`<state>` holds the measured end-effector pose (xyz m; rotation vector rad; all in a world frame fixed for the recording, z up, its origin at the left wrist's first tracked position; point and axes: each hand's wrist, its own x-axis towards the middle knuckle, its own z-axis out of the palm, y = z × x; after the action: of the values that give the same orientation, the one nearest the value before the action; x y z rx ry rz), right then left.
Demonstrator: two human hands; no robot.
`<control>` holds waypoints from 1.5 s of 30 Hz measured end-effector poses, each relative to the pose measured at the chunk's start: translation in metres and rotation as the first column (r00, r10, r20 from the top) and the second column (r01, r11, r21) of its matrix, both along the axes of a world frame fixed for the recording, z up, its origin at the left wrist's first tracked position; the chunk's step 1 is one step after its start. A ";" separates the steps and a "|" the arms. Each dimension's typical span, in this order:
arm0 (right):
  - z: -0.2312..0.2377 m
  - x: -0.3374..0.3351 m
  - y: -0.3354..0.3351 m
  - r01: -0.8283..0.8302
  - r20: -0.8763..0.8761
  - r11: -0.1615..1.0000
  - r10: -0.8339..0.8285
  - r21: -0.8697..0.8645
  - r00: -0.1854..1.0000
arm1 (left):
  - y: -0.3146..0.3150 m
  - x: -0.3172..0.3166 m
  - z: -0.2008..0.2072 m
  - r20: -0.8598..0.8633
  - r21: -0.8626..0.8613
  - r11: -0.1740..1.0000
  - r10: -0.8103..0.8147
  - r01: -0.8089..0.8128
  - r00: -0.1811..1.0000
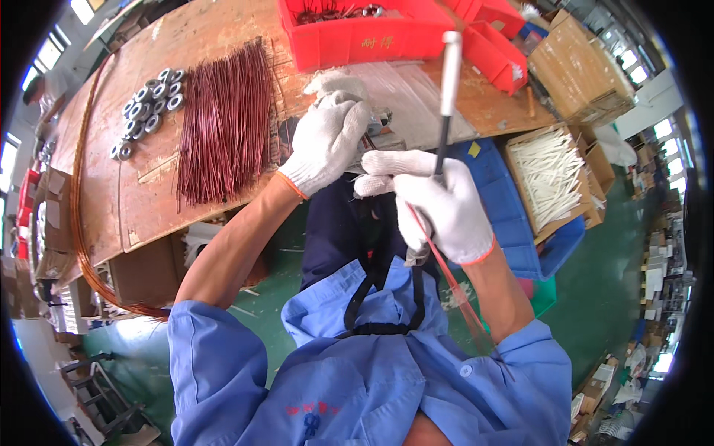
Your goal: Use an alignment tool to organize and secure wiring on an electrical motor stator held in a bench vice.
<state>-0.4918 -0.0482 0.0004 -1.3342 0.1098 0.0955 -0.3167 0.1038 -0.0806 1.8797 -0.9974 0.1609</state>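
My left hand (331, 134), in a white knit glove, is closed at the table's near edge, beside a small metal fixture (381, 119). What its fingers hold is hidden. Just right of it, my gloved right hand (446, 201) is closed around a rod-like tool (449, 82), white above and black below, standing nearly upright. The fingertips of this hand reach toward the left hand, where a short dark strand shows between the two. Thin reddish wire (454, 286) trails from under the right hand down toward my right sleeve. A grey metal end (417, 256) pokes out below that palm.
Cut dark-red wires (227, 123) lie in a wide bundle on the wooden table (160, 175), beside several metal rings (141, 108). A red bin (364, 41) stands behind. To the right are a blue bin (513, 215) and a carton of white sticks (547, 178). Copper-coloured wire (80, 186) curves along the left.
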 end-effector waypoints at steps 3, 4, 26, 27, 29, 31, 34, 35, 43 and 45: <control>0.025 0.013 -0.010 -0.037 0.114 0.997 0.045 -0.070 0.992 | -0.004 0.004 -0.002 0.085 0.186 0.982 -0.038 0.021 0.996; 0.037 0.023 -0.008 -0.064 0.154 0.973 0.100 -0.220 0.983 | 0.003 0.012 -0.012 0.210 0.089 0.991 -0.120 0.103 0.970; -0.016 0.109 -0.059 0.383 0.205 0.918 -0.358 -0.101 0.911 | -0.013 -0.008 -0.010 -0.331 -0.097 0.994 0.011 -0.045 0.944; -0.016 0.081 -0.057 0.363 0.185 0.930 -0.347 -0.061 0.919 | -0.012 -0.009 -0.009 -0.365 -0.117 0.991 0.011 -0.057 0.931; -0.028 0.022 -0.042 0.265 0.161 0.963 -0.254 -0.052 0.954 | -0.007 -0.008 -0.011 -0.411 -0.144 0.985 0.025 -0.092 0.911; -0.060 -0.032 -0.025 0.102 0.082 0.990 -0.094 -0.094 0.992 | -0.013 -0.010 -0.021 -0.424 -0.245 0.960 0.020 -0.136 0.905; -0.095 -0.067 0.005 -0.053 -0.255 0.999 0.051 0.000 0.966 | -0.016 -0.009 -0.017 -0.352 -0.295 0.930 0.108 -0.220 0.930; -0.100 -0.064 0.011 -0.058 -0.250 0.998 0.066 0.038 0.966 | -0.016 -0.006 -0.014 -0.158 -0.256 0.942 0.179 -0.216 0.971; -0.094 -0.005 0.016 0.017 -0.154 0.849 0.077 0.528 0.985 | -0.014 -0.003 -0.013 -0.140 -0.228 0.973 0.011 -0.043 0.990; -0.091 0.000 0.002 -0.056 -0.146 0.841 0.158 0.538 0.976 | -0.015 0.000 -0.015 -0.125 -0.213 0.976 0.020 -0.046 0.992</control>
<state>-0.4917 -0.0458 -0.0907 -0.7680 0.1533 0.3248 -0.3167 0.0884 -0.0955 1.6875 -0.8314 0.1647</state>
